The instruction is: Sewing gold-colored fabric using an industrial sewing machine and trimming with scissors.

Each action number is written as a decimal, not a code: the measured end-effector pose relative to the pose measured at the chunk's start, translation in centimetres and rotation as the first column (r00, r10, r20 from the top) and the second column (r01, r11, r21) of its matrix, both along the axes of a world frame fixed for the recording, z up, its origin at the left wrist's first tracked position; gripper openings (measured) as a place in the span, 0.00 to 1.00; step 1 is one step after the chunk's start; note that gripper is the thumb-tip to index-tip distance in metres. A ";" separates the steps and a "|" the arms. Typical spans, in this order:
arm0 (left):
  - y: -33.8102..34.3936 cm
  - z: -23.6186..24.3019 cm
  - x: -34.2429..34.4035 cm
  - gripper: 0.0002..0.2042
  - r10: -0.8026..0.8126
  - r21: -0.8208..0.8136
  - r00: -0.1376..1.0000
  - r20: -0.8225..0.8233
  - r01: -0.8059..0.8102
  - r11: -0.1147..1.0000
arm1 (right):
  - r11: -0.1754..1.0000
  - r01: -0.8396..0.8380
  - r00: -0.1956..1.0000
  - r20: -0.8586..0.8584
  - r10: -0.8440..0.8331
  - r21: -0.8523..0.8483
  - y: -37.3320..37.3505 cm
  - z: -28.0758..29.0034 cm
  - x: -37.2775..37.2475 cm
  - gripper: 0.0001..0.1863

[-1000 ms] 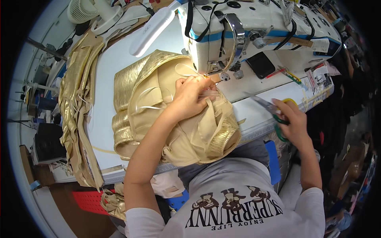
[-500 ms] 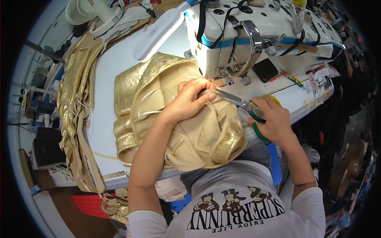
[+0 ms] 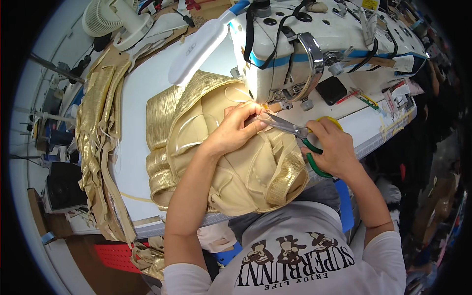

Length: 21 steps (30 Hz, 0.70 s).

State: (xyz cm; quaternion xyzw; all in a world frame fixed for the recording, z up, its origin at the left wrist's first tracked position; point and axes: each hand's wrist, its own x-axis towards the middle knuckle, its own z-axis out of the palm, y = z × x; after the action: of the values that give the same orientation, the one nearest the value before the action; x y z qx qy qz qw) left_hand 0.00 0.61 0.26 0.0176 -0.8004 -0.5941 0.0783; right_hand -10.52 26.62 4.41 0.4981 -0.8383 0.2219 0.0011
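Observation:
A gold metallic garment (image 3: 161, 120) with a beige lining (image 3: 236, 172) lies bunched on the sewing table, its lining turned outward over much of it. At its upper edge, just below the sewing machine's needle area, my left hand (image 3: 235, 130) pinches the fabric between thumb and fingers. My right hand (image 3: 335, 150) grips scissors (image 3: 290, 128) with one green and one yellow handle loop. Their blades point left, with the tips beside my left fingertips. Whether the blades are cutting anything there is too small to tell. Thin pale straps (image 3: 189, 145) loop across the lining.
The white sewing machine (image 3: 268, 59) stands just beyond my hands, a white lamp (image 3: 194, 51) to its left. Gold fabric pieces (image 3: 98, 128) hang over the table's left edge. At right lie a black box-like object (image 3: 331, 91) and small tools (image 3: 364, 100). A fan (image 3: 105, 17) stands far left.
My right hand and the scissors have shifted slightly left, closer to my left hand. My left hand keeps its pinch on the garment. The whole view has shifted a little.

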 end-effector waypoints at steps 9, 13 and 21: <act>0.1 0.0 0.2 0.05 0.015 0.082 1.000 0.021 -0.017 0.996 | 0.999 -0.020 1.000 -0.022 0.019 -0.043 -1.3 -0.1 0.0 0.27; 0.1 0.2 0.3 0.05 0.006 0.103 1.000 0.013 -0.007 0.995 | 0.999 -0.035 0.999 -0.041 0.033 -0.026 -1.7 0.2 0.1 0.27; 0.3 0.9 0.4 0.05 0.000 0.201 0.995 0.096 -0.019 0.979 | 0.998 -0.046 0.993 -0.109 0.041 -0.043 -2.4 0.0 0.0 0.27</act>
State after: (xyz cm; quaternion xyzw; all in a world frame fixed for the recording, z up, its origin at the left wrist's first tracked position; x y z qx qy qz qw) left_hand 0.38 0.91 1.12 0.0579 -0.7388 -0.6702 0.0405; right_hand -10.51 24.18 4.40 0.5274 -0.8206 0.2135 0.0528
